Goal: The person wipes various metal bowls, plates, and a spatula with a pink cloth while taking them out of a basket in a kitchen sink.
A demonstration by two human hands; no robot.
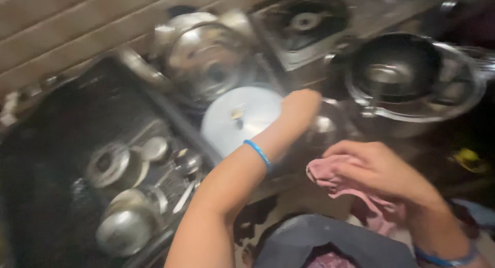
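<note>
While right hand (379, 170) grips one pink cloth (330, 177), left hand (300, 107) closed on one steel lid (325, 126).

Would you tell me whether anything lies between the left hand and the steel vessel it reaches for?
Nothing visible does: the left hand already rests on the steel vessel beside the white plate; the blur hides the grip.

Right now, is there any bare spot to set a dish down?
Barely: the dark left part of the black sink, beside the piled steel bowls. The counter around the round white lid and the steel pots is crowded.
</note>
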